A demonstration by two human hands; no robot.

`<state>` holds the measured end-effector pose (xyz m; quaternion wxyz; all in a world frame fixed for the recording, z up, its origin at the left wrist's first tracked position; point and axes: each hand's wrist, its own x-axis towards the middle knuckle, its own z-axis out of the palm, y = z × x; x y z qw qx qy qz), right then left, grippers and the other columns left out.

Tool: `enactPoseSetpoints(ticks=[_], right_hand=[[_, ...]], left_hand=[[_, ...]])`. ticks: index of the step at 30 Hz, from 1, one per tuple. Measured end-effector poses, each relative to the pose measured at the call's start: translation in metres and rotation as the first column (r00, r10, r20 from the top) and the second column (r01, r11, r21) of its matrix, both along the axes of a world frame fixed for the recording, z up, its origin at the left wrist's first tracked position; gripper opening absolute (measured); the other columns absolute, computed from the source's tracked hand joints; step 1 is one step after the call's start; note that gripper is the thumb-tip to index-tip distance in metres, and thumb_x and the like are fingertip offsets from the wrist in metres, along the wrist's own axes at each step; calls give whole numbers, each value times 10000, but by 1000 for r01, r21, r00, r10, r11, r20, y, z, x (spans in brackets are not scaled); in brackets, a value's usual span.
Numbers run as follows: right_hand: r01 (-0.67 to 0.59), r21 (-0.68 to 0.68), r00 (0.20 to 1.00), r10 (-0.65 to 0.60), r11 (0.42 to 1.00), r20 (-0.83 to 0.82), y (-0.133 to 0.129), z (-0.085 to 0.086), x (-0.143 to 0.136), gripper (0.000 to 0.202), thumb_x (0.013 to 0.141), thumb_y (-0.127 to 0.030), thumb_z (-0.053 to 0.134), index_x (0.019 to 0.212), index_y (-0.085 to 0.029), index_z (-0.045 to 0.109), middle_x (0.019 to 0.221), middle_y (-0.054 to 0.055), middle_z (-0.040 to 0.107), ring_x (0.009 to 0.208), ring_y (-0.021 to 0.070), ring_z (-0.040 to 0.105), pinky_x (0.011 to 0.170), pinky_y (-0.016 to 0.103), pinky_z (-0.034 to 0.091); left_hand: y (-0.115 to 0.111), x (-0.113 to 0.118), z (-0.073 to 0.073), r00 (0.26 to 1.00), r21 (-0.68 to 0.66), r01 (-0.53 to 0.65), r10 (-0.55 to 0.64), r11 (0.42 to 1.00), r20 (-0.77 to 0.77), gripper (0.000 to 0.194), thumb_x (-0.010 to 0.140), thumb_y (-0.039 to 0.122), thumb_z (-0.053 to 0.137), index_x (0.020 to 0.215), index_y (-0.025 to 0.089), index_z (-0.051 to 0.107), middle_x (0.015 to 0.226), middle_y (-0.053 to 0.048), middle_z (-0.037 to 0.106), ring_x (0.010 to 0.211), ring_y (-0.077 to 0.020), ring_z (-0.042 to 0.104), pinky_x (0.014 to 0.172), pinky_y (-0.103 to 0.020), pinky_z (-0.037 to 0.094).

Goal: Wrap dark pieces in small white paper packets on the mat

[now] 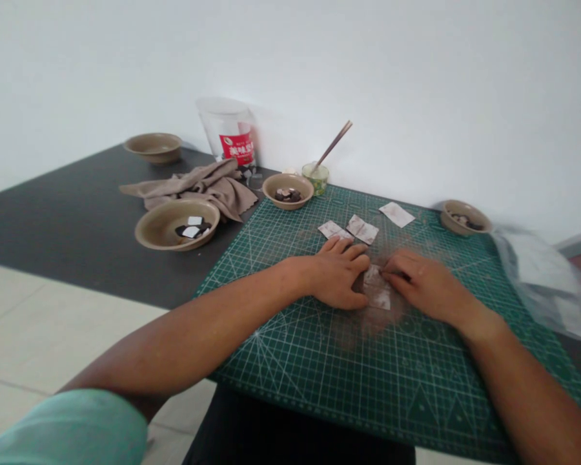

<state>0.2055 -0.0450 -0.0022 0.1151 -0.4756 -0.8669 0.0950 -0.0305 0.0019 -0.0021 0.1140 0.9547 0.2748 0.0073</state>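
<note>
On the green cutting mat point(290, 361) lies a small smudged white card point(379, 297). My left hand point(339, 272) rests flat at its left side, fingers spread. My right hand point(419, 281) is at the card's upper right, fingers curled together over its edge; whatever they pinch is too small to make out. Brownish smears mark the mat around the card. Beyond my left hand lie two more smudged cards, one point(334, 230) partly behind my fingers and one point(363, 229) beside it. A cleaner white card point(398, 214) lies farther back.
Bowls with dark and pale pieces stand at back centre point(288, 201), back right point(452, 223) and left point(150, 236). Another bowl point(153, 154), a brown cloth point(198, 184), a clear tub point(225, 129), a cup point(321, 179) holding sticks and a plastic bag point(542, 274) are around.
</note>
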Motion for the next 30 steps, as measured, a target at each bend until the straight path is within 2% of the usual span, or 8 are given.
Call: enactPoseSetpoints(ticks=[5, 8, 12, 17, 21, 23, 27, 30], right_hand=[[-141, -137, 990, 138, 980, -34, -7, 3, -5, 137, 956, -204, 538, 886, -219, 654, 902, 44, 667, 842, 202, 619, 757, 340, 484], [-90, -50, 996, 88, 995, -35, -5, 1, -16, 141, 959, -172, 510, 918, -204, 641, 974, 66, 666, 920, 220, 612, 807, 357, 476], [42, 4, 999, -42, 999, 23, -2, 2, -7, 140, 963, -221, 537, 861, -201, 631, 891, 63, 645, 829, 223, 593, 746, 363, 459], [-129, -76, 991, 127, 989, -35, -6, 4, -8, 141, 961, -188, 537, 892, -216, 657, 936, 55, 680, 888, 216, 613, 801, 361, 474], [-41, 49, 999, 41, 998, 16, -1, 4, -10, 122, 941, -173, 550, 878, -203, 650, 921, 70, 671, 898, 236, 597, 813, 380, 457], [-15, 27, 999, 14, 1000, 45, -2, 6, -5, 137, 940, -203, 566, 820, -206, 631, 846, 55, 645, 824, 223, 582, 748, 360, 444], [-147, -86, 989, 147, 985, -3, -8, 6, -5, 145, 956, -187, 549, 840, -213, 632, 861, 37, 649, 826, 198, 589, 751, 334, 446], [-131, 8, 991, 131, 991, 27, -4, 3, -9, 126, 963, -182, 533, 911, -211, 644, 939, 58, 667, 916, 226, 593, 836, 370, 448]], left_hand=[[0, 0, 0, 1000, -1, 12, -12, 1000, -12, 670, 869, 645, 502, 1346, 174, 489, 1614, -150, 310, 1489, -396, 233, 1205, -541, 138], [1, 0, 0, 1000, -2, 7, -7, 1000, -5, 687, 866, 643, 509, 1361, 168, 479, 1611, -161, 313, 1484, -398, 247, 1203, -542, 147], [1, 0, 1, 1000, -14, -6, 6, 1000, -16, 682, 865, 637, 517, 1365, 173, 484, 1623, -161, 290, 1494, -398, 230, 1205, -549, 137], [0, 1, -1, 1000, -21, 6, -6, 1000, -18, 690, 866, 649, 504, 1366, 176, 480, 1627, -155, 287, 1501, -396, 219, 1209, -544, 135], [1, 1, -2, 999, -21, -25, 24, 999, -22, 719, 853, 641, 527, 1398, 179, 455, 1643, -155, 253, 1511, -406, 182, 1205, -565, 131], [1, 1, -1, 999, -20, -22, 21, 1000, -26, 707, 856, 643, 524, 1382, 173, 470, 1643, -160, 251, 1508, -413, 187, 1204, -568, 127], [0, 1, 0, 1000, -12, 4, -5, 1000, -31, 678, 871, 634, 509, 1351, 155, 490, 1635, -176, 262, 1501, -415, 205, 1207, -557, 129], [1, 1, -2, 1000, -10, 3, -4, 1000, -21, 694, 859, 638, 521, 1364, 163, 477, 1634, -174, 265, 1502, -416, 195, 1199, -569, 139]])
